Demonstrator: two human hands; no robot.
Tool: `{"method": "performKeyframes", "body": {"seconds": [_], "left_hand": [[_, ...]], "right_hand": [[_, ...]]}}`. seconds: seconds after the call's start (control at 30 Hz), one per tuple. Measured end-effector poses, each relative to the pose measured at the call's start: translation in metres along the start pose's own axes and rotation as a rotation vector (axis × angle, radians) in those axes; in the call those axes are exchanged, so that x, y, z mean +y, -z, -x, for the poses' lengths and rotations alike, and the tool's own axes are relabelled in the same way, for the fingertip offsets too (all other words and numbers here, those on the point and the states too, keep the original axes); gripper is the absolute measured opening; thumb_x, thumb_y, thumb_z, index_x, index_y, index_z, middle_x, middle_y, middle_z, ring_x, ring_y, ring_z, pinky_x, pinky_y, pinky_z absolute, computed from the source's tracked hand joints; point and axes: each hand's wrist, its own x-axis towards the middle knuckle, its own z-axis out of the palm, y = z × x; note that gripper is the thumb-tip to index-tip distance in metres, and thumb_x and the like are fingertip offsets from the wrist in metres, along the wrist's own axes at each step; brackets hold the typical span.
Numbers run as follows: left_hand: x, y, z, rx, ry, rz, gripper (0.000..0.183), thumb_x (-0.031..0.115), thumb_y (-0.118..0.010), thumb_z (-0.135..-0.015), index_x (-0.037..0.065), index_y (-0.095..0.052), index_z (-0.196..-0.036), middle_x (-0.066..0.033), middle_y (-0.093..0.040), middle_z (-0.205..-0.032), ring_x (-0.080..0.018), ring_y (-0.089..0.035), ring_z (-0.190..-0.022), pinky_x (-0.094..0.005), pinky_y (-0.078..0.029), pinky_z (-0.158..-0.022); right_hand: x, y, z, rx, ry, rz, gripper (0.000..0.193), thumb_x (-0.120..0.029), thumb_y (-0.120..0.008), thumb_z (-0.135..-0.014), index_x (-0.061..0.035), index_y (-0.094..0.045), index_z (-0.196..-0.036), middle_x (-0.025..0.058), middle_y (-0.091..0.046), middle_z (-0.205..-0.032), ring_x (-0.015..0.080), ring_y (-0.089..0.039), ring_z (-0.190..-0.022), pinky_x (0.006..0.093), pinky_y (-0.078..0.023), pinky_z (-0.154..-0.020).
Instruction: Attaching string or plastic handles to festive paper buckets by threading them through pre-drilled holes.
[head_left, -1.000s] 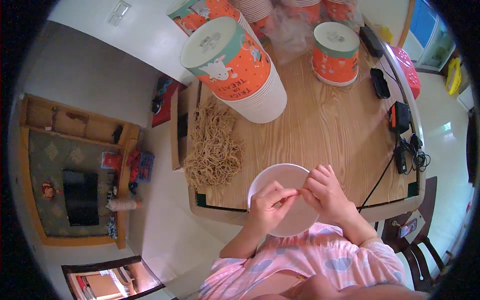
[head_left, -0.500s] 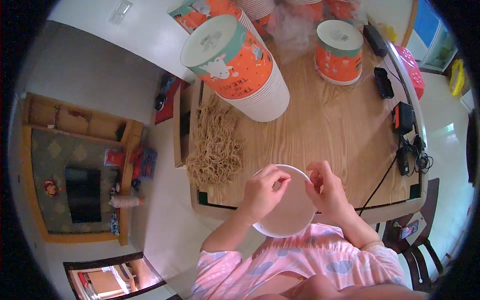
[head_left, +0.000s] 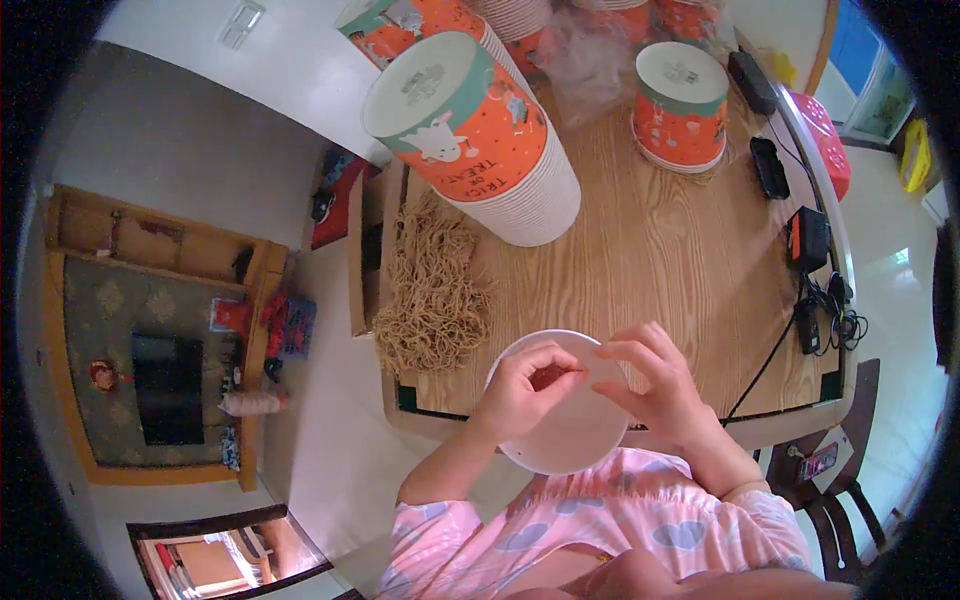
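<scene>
A white paper bucket [head_left: 562, 440] rests at the table's near edge against my body, its round mouth facing up. Over its left side is my left hand [head_left: 522, 392], thumb and fingertips pinched together; whatever is between them is too small to make out. My right hand [head_left: 662, 388] hovers by the right rim, thumb and forefinger apart, close to the left fingertips. Left of the bucket lies a bundle of tan twine [head_left: 432, 292]. Beyond it stands a tall nested stack of upside-down orange and green paper buckets [head_left: 500, 140].
A shorter bucket stack [head_left: 682, 110] stands at the far right, with clear plastic wrap [head_left: 590, 60] and more stacks behind. Along the wooden table's right edge lie a black case [head_left: 769, 168], a black-and-orange box [head_left: 806, 238] and coiled black cables [head_left: 835, 310].
My right hand has come off the bucket's right rim and its thumb and forefinger have spread. My left hand stays pinched over the bucket, which has shifted slightly left.
</scene>
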Motion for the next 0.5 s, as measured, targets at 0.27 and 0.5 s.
{"method": "performKeyframes", "body": {"seconds": [0.27,0.5], "left_hand": [[0.0026,0.0032,-0.0020,-0.114,0.137,0.253,0.004,0.001,-0.063,-0.080,0.000,-0.064,-0.084,-0.0003,-0.058,-0.079,-0.0056,-0.055,-0.073,-0.0194,-0.044,-0.064],[0.0037,-0.0055,-0.0029,0.027,-0.125,-0.041,0.009,0.003,-0.065,-0.079,0.003,-0.066,-0.088,-0.0004,-0.059,-0.076,-0.0059,-0.055,-0.067,-0.0195,-0.045,-0.059]], "right_hand": [[0.0065,-0.0025,-0.0020,0.033,0.189,0.043,0.016,-0.008,-0.073,-0.066,-0.0082,-0.063,-0.080,0.0020,-0.058,-0.076,0.0201,-0.053,-0.072,0.0317,-0.037,-0.065],[0.0096,-0.0014,-0.0027,0.022,0.136,0.098,0.009,-0.010,-0.065,-0.074,-0.0061,-0.058,-0.079,0.0060,-0.054,-0.076,0.0242,-0.049,-0.071,0.0333,-0.036,-0.066]]}}
